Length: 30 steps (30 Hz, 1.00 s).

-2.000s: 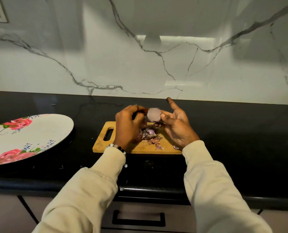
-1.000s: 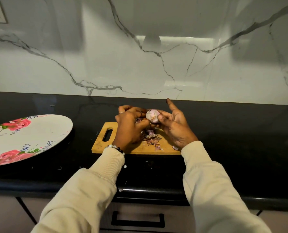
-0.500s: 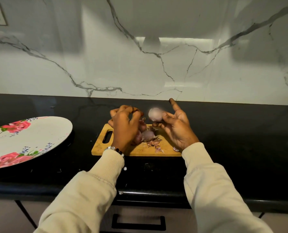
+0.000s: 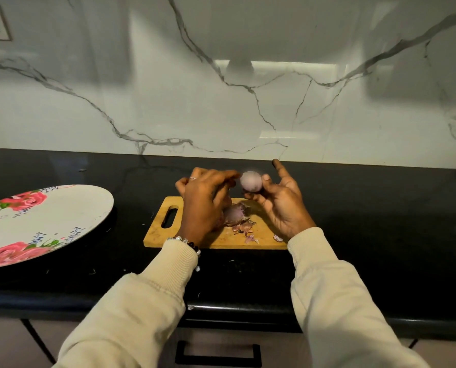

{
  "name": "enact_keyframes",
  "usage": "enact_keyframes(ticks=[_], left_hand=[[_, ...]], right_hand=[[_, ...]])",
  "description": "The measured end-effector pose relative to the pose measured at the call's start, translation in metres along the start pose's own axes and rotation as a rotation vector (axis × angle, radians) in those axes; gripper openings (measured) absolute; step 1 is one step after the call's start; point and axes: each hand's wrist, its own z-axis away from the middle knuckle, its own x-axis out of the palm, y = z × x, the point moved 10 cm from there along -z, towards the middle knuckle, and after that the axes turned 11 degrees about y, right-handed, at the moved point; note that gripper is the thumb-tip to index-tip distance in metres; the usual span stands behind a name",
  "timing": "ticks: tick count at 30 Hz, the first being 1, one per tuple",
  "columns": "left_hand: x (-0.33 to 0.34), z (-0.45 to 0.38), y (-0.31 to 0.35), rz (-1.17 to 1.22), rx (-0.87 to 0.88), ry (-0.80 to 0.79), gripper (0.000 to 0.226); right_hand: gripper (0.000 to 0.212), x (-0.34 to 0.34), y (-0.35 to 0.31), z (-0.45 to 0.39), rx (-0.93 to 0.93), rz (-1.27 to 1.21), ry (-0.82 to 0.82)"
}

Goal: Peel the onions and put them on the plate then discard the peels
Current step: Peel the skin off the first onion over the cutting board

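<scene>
My right hand (image 4: 280, 203) holds a pale peeled onion (image 4: 251, 181) between thumb and fingers above the back of the wooden cutting board (image 4: 155, 233), with the index finger pointing up. My left hand (image 4: 204, 200) hovers over the board, and its blurred fingertips reach the onion's left side. Whether they pinch any skin is unclear. A purple onion (image 4: 234, 213) lies on the board, partly hidden by my left hand. Loose purple peels (image 4: 244, 227) lie in front of it. The flowered white plate (image 4: 62, 208) sits to the left with nothing on it.
The board lies on a black counter (image 4: 381, 235) against a marble backsplash (image 4: 248, 102). Small peel scraps dot the counter near the board. Below the counter's front edge is a drawer with a black handle (image 4: 217, 354).
My left hand's fingers have stretched from a curled pose toward the onion in my right hand. The onion stays raised above the board. The view shifted slightly.
</scene>
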Motion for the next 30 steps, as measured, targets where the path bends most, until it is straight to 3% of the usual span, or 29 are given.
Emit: enact_keyframes(ticks=[4, 11, 23, 30], left_hand=[[0.012, 0.003, 0.005, -0.026, 0.121, -0.071, 0.036], [0.005, 0.005, 0.01, -0.042, 0.186, 0.003, 0.027], [0.009, 0.004, 0.007, 0.056, 0.154, -0.038, 0.011], [0.02, 0.004, -0.009, 0.067, 0.006, -0.12, 0.007]], right_hand=[[0.066, 0.002, 0.003, 0.002, 0.035, 0.003, -0.023], [0.077, 0.007, 0.006, 0.005, 0.041, 0.069, -0.059], [0.082, 0.002, 0.012, 0.001, 0.051, 0.141, -0.05], [0.082, -0.001, 0.015, 0.0, 0.052, 0.202, -0.043]])
